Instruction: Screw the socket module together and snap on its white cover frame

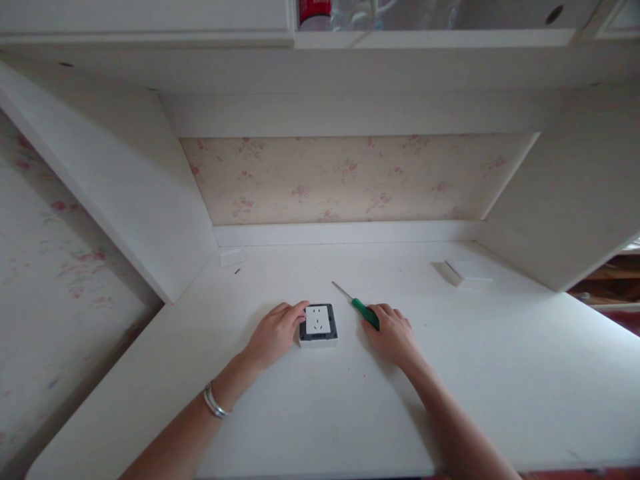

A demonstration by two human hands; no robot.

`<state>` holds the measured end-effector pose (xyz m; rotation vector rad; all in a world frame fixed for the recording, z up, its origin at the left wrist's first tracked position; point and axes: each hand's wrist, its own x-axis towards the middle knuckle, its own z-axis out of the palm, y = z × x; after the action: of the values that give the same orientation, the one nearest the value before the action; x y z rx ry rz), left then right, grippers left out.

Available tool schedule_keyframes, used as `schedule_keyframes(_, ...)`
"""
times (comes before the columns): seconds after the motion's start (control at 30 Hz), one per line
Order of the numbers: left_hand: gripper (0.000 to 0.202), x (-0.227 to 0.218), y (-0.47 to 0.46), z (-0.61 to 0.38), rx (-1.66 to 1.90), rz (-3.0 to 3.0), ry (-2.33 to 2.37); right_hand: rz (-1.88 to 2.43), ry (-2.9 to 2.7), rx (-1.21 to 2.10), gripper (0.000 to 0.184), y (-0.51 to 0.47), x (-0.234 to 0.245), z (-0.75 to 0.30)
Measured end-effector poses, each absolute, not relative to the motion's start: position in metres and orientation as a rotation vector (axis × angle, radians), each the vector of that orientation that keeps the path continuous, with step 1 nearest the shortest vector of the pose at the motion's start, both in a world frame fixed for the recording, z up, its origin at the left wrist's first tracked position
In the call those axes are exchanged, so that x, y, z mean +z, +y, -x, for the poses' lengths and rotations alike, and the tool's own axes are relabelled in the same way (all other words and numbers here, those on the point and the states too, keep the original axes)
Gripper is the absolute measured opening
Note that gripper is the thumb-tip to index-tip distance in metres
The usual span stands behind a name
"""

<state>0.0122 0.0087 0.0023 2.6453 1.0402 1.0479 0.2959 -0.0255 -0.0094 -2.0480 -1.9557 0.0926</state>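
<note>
A wall socket (319, 321) with a white face and a dark frame lies face up on a white box base, on the white desk. My left hand (277, 330) grips its left edge, with fingers curled at the upper left corner. My right hand (390, 331) is closed round the green handle of a screwdriver (364, 312), a little to the right of the socket. The screwdriver's metal shaft points up and left, its tip apart from the socket. A silver bracelet (215, 401) sits on my left wrist.
On the white desk (320, 413), a white square box-like piece (469, 274) lies at the back right. A small pale piece (233, 257) and a tiny dark screw-like bit (237, 271) are at the back left. Side panels and an overhead shelf (320, 70) enclose the desk.
</note>
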Motion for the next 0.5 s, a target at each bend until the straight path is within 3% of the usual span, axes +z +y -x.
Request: schedule_keyframes(0.5, 0.031, 0.0035, 0.0081, -0.0143, 0.946, -2.673, 1.069, 2.052, -1.968, 0.092, 0.038, -0.0254, -0.0096, -0.2954)
